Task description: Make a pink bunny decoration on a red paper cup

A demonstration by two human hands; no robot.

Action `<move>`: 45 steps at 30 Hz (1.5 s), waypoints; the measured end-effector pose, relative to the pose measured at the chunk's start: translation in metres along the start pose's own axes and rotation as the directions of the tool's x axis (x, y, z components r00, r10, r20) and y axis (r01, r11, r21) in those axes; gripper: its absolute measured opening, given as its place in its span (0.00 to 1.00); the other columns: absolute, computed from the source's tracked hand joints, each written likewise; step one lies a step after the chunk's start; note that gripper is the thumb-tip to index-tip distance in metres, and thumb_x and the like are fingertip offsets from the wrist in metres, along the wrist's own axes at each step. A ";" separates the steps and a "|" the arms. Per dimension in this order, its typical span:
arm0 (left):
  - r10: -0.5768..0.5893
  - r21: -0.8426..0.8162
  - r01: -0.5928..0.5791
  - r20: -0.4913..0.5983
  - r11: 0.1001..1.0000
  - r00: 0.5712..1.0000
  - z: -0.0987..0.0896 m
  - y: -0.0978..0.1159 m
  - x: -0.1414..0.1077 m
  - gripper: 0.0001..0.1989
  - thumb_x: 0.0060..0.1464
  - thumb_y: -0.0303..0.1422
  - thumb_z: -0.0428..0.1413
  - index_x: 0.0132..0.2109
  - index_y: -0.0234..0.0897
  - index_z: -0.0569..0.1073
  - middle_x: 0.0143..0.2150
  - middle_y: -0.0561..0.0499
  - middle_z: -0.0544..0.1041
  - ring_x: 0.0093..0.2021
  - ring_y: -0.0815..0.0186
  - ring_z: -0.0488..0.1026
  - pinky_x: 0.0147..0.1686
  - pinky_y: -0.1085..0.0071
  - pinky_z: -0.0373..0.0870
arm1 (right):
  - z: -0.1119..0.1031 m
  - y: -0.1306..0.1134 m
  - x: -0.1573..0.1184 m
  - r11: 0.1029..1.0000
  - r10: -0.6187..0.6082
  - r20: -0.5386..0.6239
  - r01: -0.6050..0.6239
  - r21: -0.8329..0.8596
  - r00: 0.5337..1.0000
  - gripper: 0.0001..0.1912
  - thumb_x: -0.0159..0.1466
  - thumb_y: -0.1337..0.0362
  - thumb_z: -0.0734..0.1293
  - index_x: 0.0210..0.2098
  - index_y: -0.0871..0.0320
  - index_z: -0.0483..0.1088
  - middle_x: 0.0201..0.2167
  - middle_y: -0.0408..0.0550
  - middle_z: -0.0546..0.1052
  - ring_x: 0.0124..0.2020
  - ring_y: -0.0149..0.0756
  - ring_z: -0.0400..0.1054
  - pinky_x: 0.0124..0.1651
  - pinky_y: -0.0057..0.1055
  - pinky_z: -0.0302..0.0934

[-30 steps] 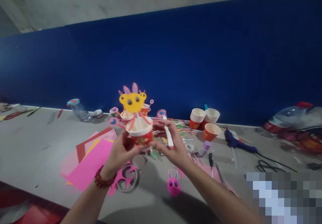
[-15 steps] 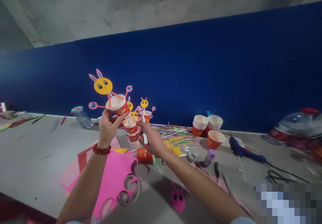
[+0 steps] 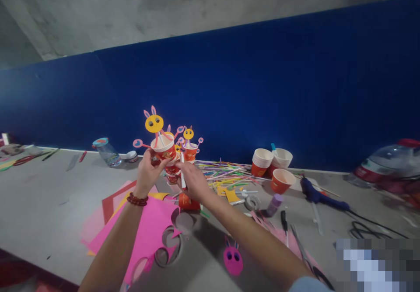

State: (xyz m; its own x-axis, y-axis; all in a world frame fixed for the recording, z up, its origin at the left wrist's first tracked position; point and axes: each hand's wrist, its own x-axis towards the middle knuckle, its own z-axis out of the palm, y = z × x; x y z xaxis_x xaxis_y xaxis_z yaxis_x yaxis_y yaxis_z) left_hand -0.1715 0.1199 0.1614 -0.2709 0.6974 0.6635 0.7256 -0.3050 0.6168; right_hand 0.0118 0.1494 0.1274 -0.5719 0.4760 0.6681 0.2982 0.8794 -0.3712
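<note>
My left hand (image 3: 149, 174) is closed around an orange-red paper cup (image 3: 166, 152) with a white rim. Out of that cup rise a yellow bunny face (image 3: 154, 124) with pink ears and two pink arms with round, heart-marked ends. Pinched in my right hand (image 3: 194, 181) is a white marker (image 3: 183, 171), standing nearly upright. Its fingers are also close to the stacked red cups (image 3: 172, 178) below, and contact is hard to make out. Just behind stands another cup figure (image 3: 190, 152) with a smaller yellow face (image 3: 188, 133).
Pink paper sheets (image 3: 149, 222) and tape rolls lie in front. A pink bunny face (image 3: 233, 260), purple glue stick (image 3: 274, 204), scissors (image 3: 303, 250) and blue glue gun (image 3: 323, 195) lie rightward. Behind are colored sticks (image 3: 226, 171), stacked cups (image 3: 261, 160) and a blue partition (image 3: 229, 86).
My left hand has moved right and down with the bunny cup, bringing it above the stacked cups. The marker in my right hand has shifted slightly left and is more upright.
</note>
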 end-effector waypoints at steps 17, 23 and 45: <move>0.000 0.025 -0.002 0.093 1.000 0.996 0.000 -0.006 -0.003 0.26 0.53 0.48 0.59 0.52 0.36 0.66 0.46 0.42 0.78 0.39 0.58 0.79 0.36 0.64 0.77 | -0.006 0.003 -0.001 0.999 -0.044 0.056 0.044 0.002 0.997 0.23 0.64 0.67 0.65 0.58 0.56 0.61 0.49 0.56 0.73 0.51 0.46 0.66 0.53 0.41 0.62; -0.010 0.090 -0.004 0.150 0.996 0.989 -0.003 -0.006 -0.002 0.24 0.54 0.47 0.58 0.52 0.37 0.65 0.48 0.42 0.78 0.33 0.59 0.79 0.31 0.66 0.75 | -0.005 0.003 -0.003 0.999 -0.047 0.076 0.048 -0.016 0.996 0.24 0.64 0.67 0.65 0.59 0.57 0.60 0.50 0.57 0.72 0.52 0.48 0.65 0.52 0.42 0.62; 0.006 0.250 -0.014 0.032 0.968 0.999 0.005 0.012 -0.005 0.22 0.61 0.48 0.51 0.51 0.34 0.66 0.40 0.42 0.79 0.37 0.57 0.79 0.31 0.68 0.71 | -0.009 0.004 -0.003 0.996 -0.038 0.118 0.047 -0.072 0.992 0.26 0.62 0.66 0.66 0.59 0.57 0.60 0.50 0.57 0.70 0.52 0.48 0.63 0.54 0.42 0.60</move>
State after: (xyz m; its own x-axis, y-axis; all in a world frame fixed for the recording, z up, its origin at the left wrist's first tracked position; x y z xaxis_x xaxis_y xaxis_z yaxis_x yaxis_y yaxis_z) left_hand -0.1583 0.1155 0.1633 -0.2461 0.7156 0.6538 0.8646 -0.1429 0.4818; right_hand 0.0216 0.1510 0.1296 -0.6692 0.4371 0.6010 0.3253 0.8994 -0.2919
